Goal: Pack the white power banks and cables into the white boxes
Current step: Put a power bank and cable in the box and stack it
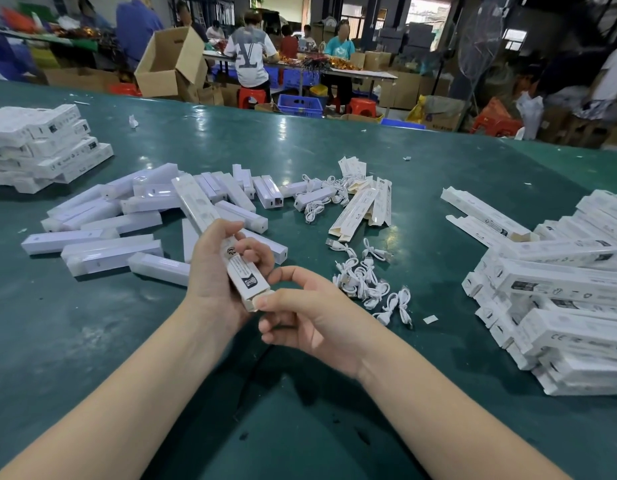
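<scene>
My left hand (217,271) grips a long white box (210,230) that points away from me over the green table (334,147). At the box's near end my right hand (300,317) presses its thumb against the end flap (256,301), fingers curled below. Several loose white power banks (109,233) lie scattered in a pile left of the hands. Coiled white cables (365,282) lie in a heap to the right of the hands. A few empty open boxes (365,209) lie beyond the cables.
A stack of boxes (40,147) sits at the far left and a larger heap of boxes (559,292) at the right. Beyond the table's far edge people work among cardboard cartons (172,64) and plastic stools.
</scene>
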Available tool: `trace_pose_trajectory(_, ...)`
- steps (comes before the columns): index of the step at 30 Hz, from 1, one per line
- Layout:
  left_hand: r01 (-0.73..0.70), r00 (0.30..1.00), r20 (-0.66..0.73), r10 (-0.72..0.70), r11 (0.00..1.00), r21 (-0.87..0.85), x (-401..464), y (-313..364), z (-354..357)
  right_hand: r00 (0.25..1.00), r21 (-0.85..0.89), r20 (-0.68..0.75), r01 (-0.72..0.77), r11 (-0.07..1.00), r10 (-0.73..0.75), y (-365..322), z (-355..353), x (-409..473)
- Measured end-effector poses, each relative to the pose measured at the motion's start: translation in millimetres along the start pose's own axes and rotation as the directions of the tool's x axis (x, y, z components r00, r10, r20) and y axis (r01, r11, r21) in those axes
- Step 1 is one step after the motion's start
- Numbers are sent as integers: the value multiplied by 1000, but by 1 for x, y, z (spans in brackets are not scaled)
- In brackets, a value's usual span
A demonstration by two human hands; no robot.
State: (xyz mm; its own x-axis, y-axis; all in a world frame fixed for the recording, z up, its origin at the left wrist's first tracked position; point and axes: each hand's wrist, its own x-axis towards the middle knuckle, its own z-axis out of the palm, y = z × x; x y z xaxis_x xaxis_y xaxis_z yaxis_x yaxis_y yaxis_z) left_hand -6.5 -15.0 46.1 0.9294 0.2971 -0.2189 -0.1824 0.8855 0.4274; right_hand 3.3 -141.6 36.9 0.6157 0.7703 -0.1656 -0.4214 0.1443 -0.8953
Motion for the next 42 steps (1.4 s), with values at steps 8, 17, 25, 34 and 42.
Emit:
trace_pose_trajectory(8,-2,1000,10,1,997,75,-2,-3,0,996,-73,-16,-87,994,86,-5,-3,-3)
trace_pose_trajectory(17,-37,999,0,37,999,29,-4,-5,5,991,-193,22,-128,973,135,-4,-10,-4)
trace_pose_trajectory(25,156,985,65,-157,987,20,-6,-3,4,987,-597,-74,68,799,-140,0,-11,-2)
trace_pose_trajectory(34,390,910,81,-406,907,160,-11,-1,6,943,-818,-212,-28,575,-256,1,-4,-7)
trace_pose_trajectory(42,248,967,13,-253,957,151,-11,-1,11,826,-985,-96,2,173,-555,4,-1,-7)
